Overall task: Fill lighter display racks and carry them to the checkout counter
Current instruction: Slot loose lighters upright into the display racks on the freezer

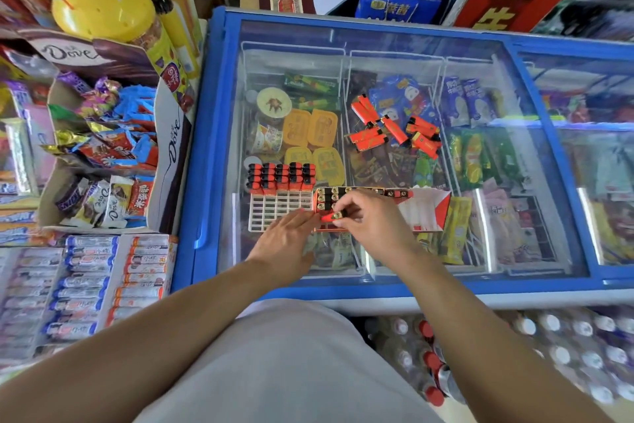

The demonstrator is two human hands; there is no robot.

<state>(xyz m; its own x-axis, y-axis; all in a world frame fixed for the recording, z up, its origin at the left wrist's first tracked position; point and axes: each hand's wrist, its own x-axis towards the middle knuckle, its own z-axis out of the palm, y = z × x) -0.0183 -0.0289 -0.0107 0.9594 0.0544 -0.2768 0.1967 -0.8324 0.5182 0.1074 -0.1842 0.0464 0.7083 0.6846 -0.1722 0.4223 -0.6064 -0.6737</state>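
Observation:
A white grid display rack (274,208) lies on the freezer's glass lid, its far rows filled with orange lighters (281,176) with black caps. To its right lies a red and white lighter box (425,208) with lighters packed inside. My right hand (374,217) pinches one orange lighter (331,216) over the box's left end. My left hand (286,239) rests flat beside the rack's near right corner, fingers straight, fingertips by that lighter. Several loose orange lighters (394,129) are scattered on the glass further back.
The blue-framed chest freezer (212,148) holds ice creams under sliding glass. Dove chocolate and candy boxes (103,148) crowd the shelf at left, gum packs (85,282) below. Bottled drinks (514,347) stand on the floor at right. A yellow tub (103,7) stands at back left.

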